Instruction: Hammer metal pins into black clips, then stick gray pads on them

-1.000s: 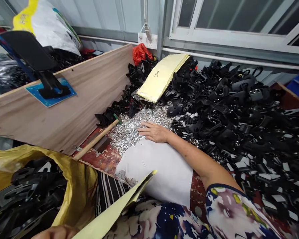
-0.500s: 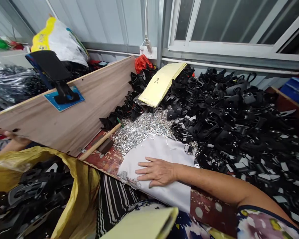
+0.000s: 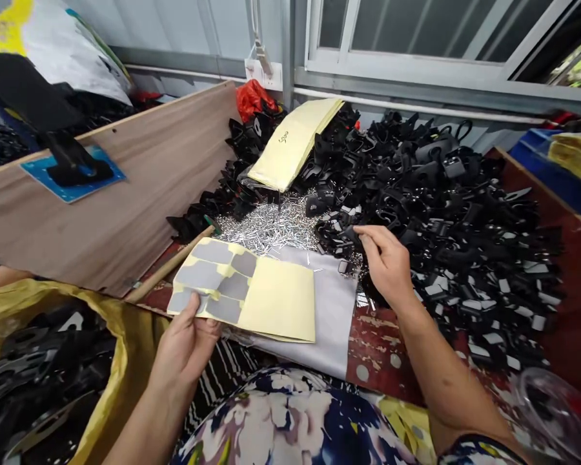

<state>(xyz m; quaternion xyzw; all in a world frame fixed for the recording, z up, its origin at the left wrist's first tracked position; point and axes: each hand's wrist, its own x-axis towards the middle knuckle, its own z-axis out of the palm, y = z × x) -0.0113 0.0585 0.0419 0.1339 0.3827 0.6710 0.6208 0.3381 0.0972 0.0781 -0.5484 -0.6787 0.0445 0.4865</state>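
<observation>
My left hand (image 3: 188, 342) is closed on the near left edge of a sticker sheet (image 3: 275, 297), thumb on top. Grey die-cut stickers on yellow backing paper cover its left half, while the right half is plain yellow. The sheet lies over a pale grey cloth (image 3: 336, 316) on the red table. To the right, my right hand (image 3: 387, 261) pinches a small black plastic part (image 3: 352, 235) between thumb and fingers, at the edge of a big pile of black parts (image 3: 445, 226). Many parts in that pile show grey patches.
Loose silver rivets (image 3: 271, 223) lie beyond the cloth. A wooden-handled hammer (image 3: 169, 268) rests beside a wooden board (image 3: 140, 187). A yellow paper stack (image 3: 295, 142) tops the pile. At left stands a yellow sack (image 3: 126, 349) of black parts; another person's arm (image 3: 2, 279) shows behind it.
My right hand has left the cloth, where it lay flat, and now pinches a black part. The sticker sheet has come up over the cloth in my left hand. The view has shifted right.
</observation>
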